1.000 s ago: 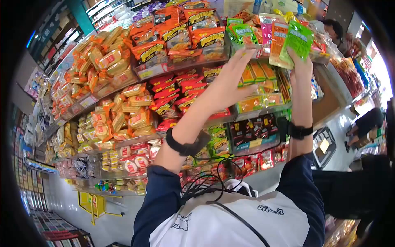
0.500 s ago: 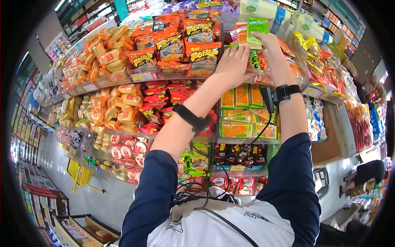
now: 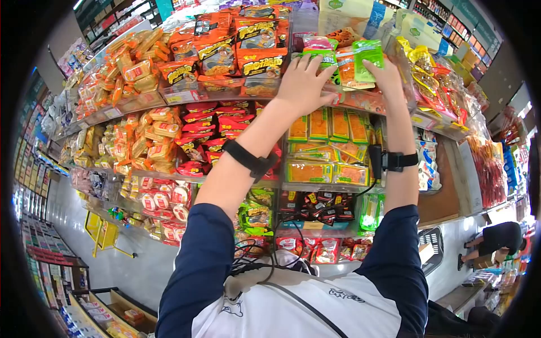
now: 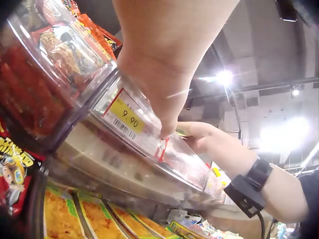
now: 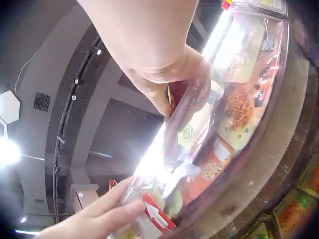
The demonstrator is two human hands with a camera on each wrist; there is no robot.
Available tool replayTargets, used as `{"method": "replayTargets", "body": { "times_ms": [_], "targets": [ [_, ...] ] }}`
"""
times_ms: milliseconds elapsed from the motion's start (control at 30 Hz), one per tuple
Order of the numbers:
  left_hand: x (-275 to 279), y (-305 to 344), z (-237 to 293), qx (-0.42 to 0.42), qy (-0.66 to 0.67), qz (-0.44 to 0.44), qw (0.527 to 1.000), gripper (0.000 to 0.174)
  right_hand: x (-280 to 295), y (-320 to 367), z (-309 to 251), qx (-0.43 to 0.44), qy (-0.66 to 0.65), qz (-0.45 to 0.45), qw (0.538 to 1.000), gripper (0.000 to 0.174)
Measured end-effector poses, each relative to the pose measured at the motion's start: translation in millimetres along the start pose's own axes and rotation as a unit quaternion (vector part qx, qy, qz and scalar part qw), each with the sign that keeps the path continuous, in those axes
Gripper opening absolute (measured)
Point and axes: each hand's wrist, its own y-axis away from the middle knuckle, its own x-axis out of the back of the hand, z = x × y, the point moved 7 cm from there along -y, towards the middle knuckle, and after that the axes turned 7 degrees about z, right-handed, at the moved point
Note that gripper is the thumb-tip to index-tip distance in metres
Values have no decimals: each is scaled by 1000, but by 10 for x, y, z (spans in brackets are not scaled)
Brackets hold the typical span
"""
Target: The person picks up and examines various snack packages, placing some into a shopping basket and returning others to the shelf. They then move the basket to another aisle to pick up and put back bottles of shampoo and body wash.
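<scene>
My right hand [image 3: 387,80] pinches a bright green snack packet [image 3: 368,54] at its lower right edge, over the top bin. An orange packet [image 3: 346,69] lies right behind and left of the green one. My left hand [image 3: 304,87] reaches to the bin's left part, fingers spread over another green packet [image 3: 328,63], with a pink packet [image 3: 317,43] just behind. In the left wrist view, the left thumb lies at the clear bin front beside a yellow price tag [image 4: 126,117]. The right wrist view shows packets through the clear wall [image 5: 234,107]; the right fingertips are partly hidden.
Orange and black snack bags [image 3: 259,63] fill the bin to the left. Yellow-wrapped packs [image 3: 429,73] stand in the bin to the right. Flat orange packs [image 3: 318,124] lie on the tier below. A person [image 3: 496,242] bends over at the far right.
My right hand has brought the green packet from the right side down into the top bin. The left hand, close beside it half a second ago, has shifted left and spread its fingers.
</scene>
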Motion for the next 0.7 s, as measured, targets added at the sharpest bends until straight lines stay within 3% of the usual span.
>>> {"method": "replayTargets", "body": {
  "times_ms": [67,167,200,300,400,533,600,633,667,700],
  "targets": [
    [-21,8,-11,-1,-5,-16,1000,53,27,-68,187,23,112,32,993,42],
    [2,5,-2,-17,-17,-9,1000,53,285,1,141,-30,102,57,993,41],
    [8,8,0,-18,-12,-10,1000,53,354,-38,173,19,145,86,986,39],
    [30,11,3,-25,-8,0,1000,51,495,85,78,126,308,186,924,37],
    [118,74,41,-37,3,26,999,49,540,264,-1,62,454,180,870,38],
    [711,247,261,5,80,55,995,45,486,290,-39,126,446,177,868,47],
    [1006,470,354,-7,171,34,985,42,466,194,-29,191,443,146,864,40],
    [1164,650,365,-5,207,22,978,41,506,242,-162,217,384,160,883,34],
    [1293,858,355,20,227,-11,974,39,563,181,-67,242,222,143,934,31],
    [1418,1078,350,50,246,-41,967,38,587,393,-352,185,92,99,973,32]
  ]
}}
